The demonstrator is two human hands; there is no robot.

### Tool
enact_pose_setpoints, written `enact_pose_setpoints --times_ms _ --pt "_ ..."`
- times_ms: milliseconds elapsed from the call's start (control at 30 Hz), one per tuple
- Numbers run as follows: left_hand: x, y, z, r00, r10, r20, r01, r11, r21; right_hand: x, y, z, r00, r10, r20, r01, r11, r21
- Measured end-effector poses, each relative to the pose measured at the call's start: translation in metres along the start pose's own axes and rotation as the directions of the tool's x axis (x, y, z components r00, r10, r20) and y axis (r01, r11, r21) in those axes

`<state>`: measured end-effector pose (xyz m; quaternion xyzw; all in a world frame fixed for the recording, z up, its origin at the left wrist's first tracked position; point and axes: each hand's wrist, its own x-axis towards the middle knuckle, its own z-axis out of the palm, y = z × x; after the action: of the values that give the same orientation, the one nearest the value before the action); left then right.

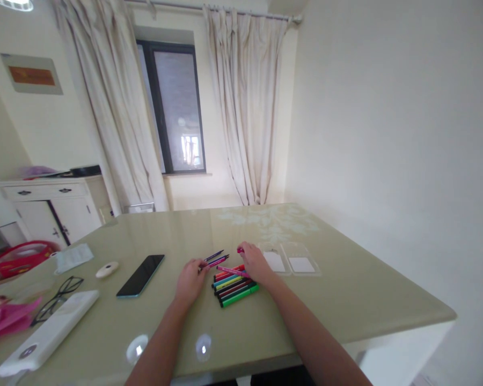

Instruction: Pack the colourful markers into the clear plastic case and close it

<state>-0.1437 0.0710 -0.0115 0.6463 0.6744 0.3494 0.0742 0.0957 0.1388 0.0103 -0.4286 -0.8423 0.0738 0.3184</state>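
My left hand point(191, 281) is closed at the fingertips around a purple felt-tip marker point(218, 261) that points to the right. Just beyond it lies a dark blue marker point(214, 255). My right hand point(255, 261) pinches a small pinkish-red piece point(240, 250), which looks like a marker cap; the fingers partly cover it. Beneath and between my hands, several markers lie side by side in a row, with a green marker point(239, 296) nearest me and a yellow marker point(228, 283) farther in. A pink marker point(230, 271) rests askew across the row's far part.
Right of my right hand lies an opened clear plastic case point(301, 265) with white inserts. On the left are a phone point(140, 276), a white round object point(107, 269), eyeglasses point(58, 297), a long white device point(50, 329) and a face mask point(74, 257). A wall borders the table's right side.
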Motion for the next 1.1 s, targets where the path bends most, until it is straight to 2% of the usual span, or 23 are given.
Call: enact_pose_setpoints --times_ms 133,300,433,600,900,1100 --pt "0.000 0.002 -0.001 1.000 -0.002 0.001 0.002 0.999 -0.037 -0.011 -0.010 -0.004 0.985 -0.165 0.055 0.153 0.973 0.170" --pt "0.001 0.001 0.000 1.000 0.017 0.003 -0.016 0.997 -0.077 -0.016 -0.023 -0.006 0.954 -0.271 0.132 0.232 0.939 0.253" --pt "0.001 -0.001 0.001 1.000 0.013 -0.015 -0.014 0.997 -0.081 -0.017 -0.027 -0.006 0.931 -0.305 0.198 0.247 0.930 0.271" --pt "0.001 0.000 0.000 1.000 0.018 -0.014 -0.019 0.998 -0.065 -0.016 -0.023 0.000 0.904 -0.373 0.210 0.311 0.909 0.277" --pt "0.000 0.004 -0.002 1.000 0.009 -0.007 -0.009 0.998 -0.069 -0.016 -0.025 -0.001 0.885 -0.391 0.252 0.309 0.899 0.309" --pt "0.000 0.003 -0.001 1.000 0.017 -0.008 -0.017 0.998 -0.061 -0.016 -0.025 -0.002 0.876 -0.402 0.266 0.336 0.905 0.263"
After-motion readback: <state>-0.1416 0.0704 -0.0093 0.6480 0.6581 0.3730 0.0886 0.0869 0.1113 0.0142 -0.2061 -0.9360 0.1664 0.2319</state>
